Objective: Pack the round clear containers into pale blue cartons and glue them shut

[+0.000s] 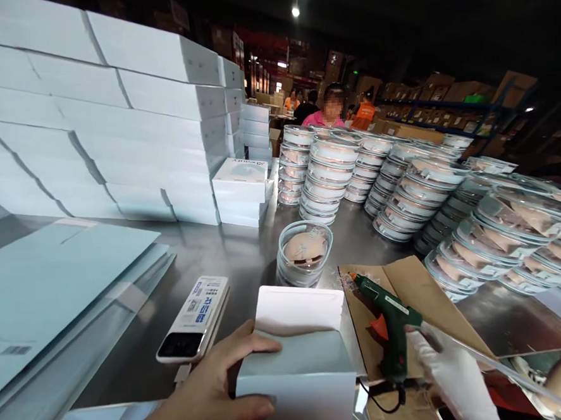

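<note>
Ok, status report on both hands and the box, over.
Left hand gripping open white box. Right hand, gloved, on green glue gun over cardboard sheet. Phone beside box.

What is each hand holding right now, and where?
Left hand grips the white box by its left side. Gloved right hand touches the glue gun handle.

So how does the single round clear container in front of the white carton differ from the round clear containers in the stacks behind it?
The single round clear container stands alone on the steel table, while the stacked round clear containers are piled many high in rows. The single one sits close to the open white carton that the left hand holds; the stacks stand farther back. Both kinds are transparent, round and hold beige contents.
</note>
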`<state>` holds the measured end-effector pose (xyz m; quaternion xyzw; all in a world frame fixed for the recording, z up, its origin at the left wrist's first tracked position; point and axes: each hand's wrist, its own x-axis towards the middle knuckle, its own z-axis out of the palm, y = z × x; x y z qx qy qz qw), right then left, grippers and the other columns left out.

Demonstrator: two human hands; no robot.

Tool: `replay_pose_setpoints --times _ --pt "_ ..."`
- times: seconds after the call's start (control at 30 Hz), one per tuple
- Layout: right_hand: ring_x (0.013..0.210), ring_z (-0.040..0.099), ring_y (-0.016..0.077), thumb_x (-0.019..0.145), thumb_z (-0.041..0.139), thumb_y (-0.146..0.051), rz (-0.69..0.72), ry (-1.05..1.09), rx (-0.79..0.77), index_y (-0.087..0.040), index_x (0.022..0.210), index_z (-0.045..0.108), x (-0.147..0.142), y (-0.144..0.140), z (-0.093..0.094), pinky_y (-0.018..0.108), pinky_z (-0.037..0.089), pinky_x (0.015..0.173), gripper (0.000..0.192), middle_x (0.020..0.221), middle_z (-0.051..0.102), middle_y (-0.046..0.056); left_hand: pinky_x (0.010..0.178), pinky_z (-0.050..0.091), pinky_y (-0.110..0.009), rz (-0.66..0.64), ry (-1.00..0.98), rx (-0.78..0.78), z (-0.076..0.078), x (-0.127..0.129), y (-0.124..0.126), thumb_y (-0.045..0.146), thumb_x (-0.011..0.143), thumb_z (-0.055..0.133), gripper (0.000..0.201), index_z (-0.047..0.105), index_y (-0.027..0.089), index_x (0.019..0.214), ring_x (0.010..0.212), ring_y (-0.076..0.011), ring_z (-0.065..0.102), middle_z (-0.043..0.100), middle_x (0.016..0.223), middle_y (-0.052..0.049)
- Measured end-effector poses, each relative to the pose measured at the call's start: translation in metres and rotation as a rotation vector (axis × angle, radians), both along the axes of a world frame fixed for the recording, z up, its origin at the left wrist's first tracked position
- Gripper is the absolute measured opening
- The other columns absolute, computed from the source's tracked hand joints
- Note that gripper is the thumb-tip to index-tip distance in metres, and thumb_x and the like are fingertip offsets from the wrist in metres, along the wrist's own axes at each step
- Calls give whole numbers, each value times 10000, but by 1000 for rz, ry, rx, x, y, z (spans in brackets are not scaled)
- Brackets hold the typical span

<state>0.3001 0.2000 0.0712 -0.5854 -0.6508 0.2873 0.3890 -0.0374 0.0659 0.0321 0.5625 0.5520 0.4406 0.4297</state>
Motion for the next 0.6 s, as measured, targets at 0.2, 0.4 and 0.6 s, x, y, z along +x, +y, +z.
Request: replay_pose_setpoints --times 0.2,0.4,0.6 --pt "1154 708 329 643 848 -645 472 556 -22 -395 1546 389 -75 -42 -18 507 564 950 1043 1202 740 98 935 532 -353 163 -224 -13 8 22 -3 371 629 889 398 756 307 999 1124 -311 640 633 1357 -32" --pt "1145 707 276 905 719 -404 730 316 186 -376 1448 559 -79 -44 -23 409 579 978 566 1247 707 91 869 529 -345 321 -408 132 -14 31 -4 516 713 883 563 562 301 1123 1060 -283 621 595 1152 -38" --pt "1274 620 227 931 702 -237 971 105 264 -428 1451 552 -62 -33 1 334 509 1087 574 1386 633 52 1015 470 -394 -13 -96 214 -17 7 5 499 828 784 288 796 295 1030 1096 -287 554 561 1135 -59"
